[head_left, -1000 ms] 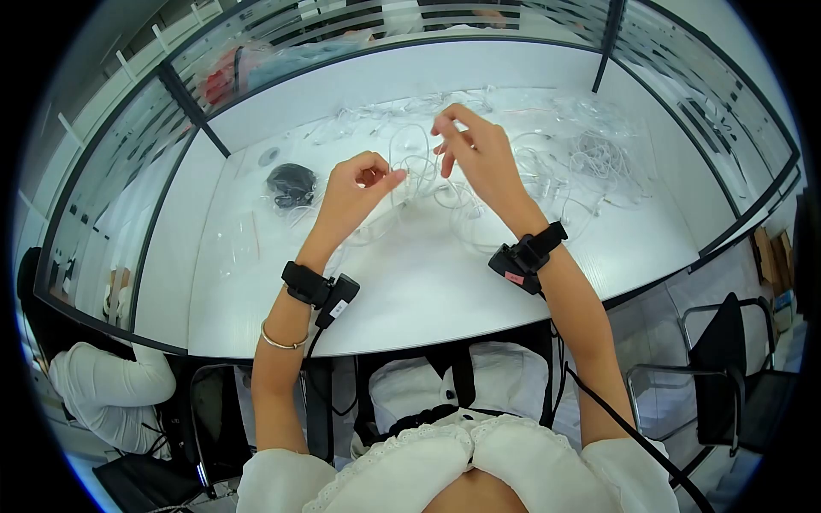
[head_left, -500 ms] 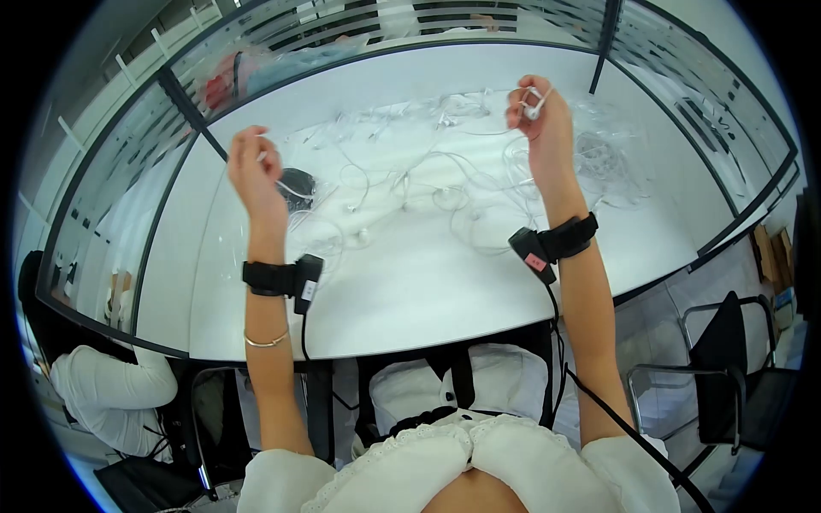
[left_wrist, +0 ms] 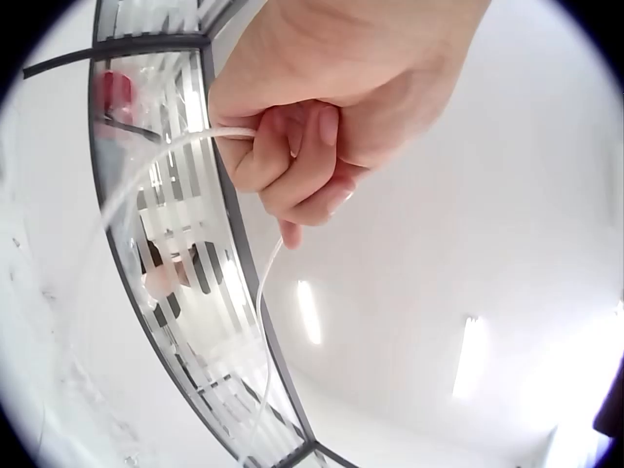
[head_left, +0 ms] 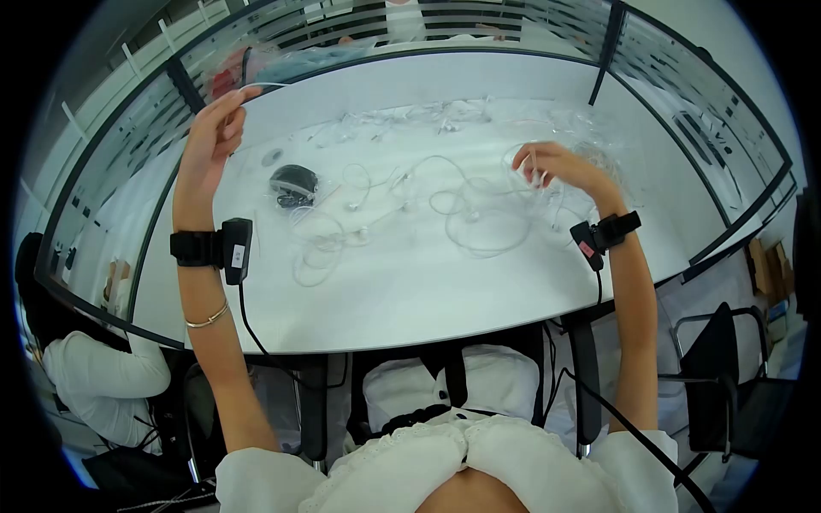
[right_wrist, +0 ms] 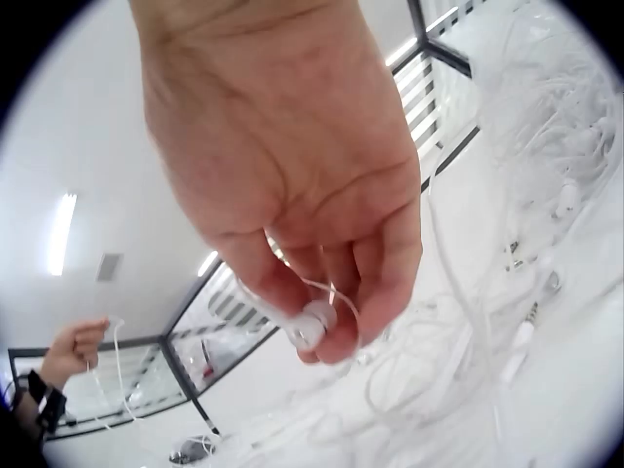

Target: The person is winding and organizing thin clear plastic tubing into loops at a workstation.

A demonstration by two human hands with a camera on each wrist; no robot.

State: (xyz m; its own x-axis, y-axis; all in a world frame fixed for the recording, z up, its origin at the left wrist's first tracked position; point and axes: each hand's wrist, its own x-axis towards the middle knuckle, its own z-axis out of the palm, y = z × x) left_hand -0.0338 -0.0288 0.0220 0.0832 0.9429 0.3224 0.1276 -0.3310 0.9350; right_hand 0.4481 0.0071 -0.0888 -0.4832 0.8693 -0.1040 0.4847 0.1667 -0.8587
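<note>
My left hand [head_left: 212, 144] is raised at the desk's far left, fingers curled round a thin white earphone cable [left_wrist: 185, 138]. In the left wrist view the cable leaves the fist on two sides. Over the right part of the desk, my right hand [head_left: 563, 168] pinches white earbuds [right_wrist: 314, 327] between thumb and fingers. A thin wire loops round the fingertips there. Below and between the hands, white earphone cables [head_left: 487, 253] lie in loose loops on the white desk [head_left: 410, 299].
A black coiled bundle in clear plastic [head_left: 293, 184] sits at the left. Clear plastic bags [head_left: 445, 113] line the back of the desk, and a tangled white cable pile [right_wrist: 565, 127] lies at the right. Dark-framed glass partitions [head_left: 710, 128] enclose the desk.
The hands have moved apart from the middle of the desk. My left hand went up and left with a cable; my right went right, up, then lower again, holding earbuds.
</note>
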